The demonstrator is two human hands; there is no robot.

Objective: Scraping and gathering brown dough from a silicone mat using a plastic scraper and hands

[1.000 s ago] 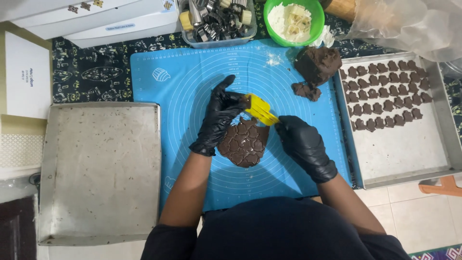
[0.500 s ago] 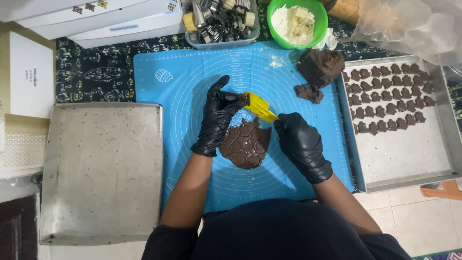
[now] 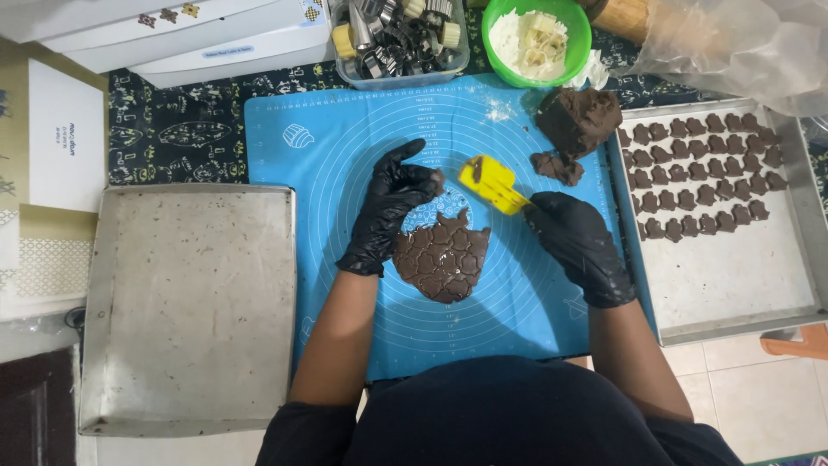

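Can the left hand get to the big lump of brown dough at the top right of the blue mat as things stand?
Probably yes. The left hand rests at the rolled dough sheet; the dough lump lies up and to the right across bare blue mat. The right hand and its yellow scraper sit close to that line, so a crossing reach could brush them.

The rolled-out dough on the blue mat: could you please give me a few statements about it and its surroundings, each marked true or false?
1. The right hand holds a yellow scraper. True.
2. The dough sheet is smooth and unmarked. False: cutter outlines cover it.
3. The left tray is full of cookies. False: the cut pieces sit in the right tray.
4. The left hand wears a black glove. True.
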